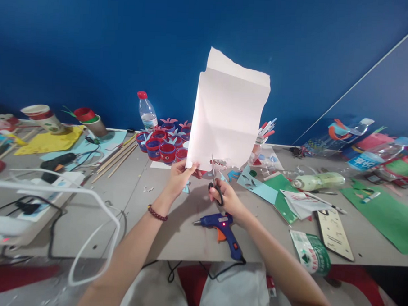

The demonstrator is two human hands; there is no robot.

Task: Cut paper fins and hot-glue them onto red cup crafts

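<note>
A large sheet of white paper [229, 113] stands upright above the table, its top edge uneven. My left hand [181, 172] pinches its lower left corner. In my right hand [226, 197] is a pair of black-handled scissors [216, 189], the blades pointing up at the paper's ragged lower edge. Just below my right hand, a blue glue gun [223, 226] with an orange trigger and a lit red light lies on its side on the table. Behind the paper, red and blue cups [160, 146] with paper shapes on them are partly hidden.
A white power strip [35, 213] with cables lies at left, near wooden sticks [119, 158]. A red-capped bottle [146, 112] stands by the blue wall. Light blue paper [256, 184], green paper [380, 215], a pale green bottle [319, 180] and a green pouch [310, 252] lie at right.
</note>
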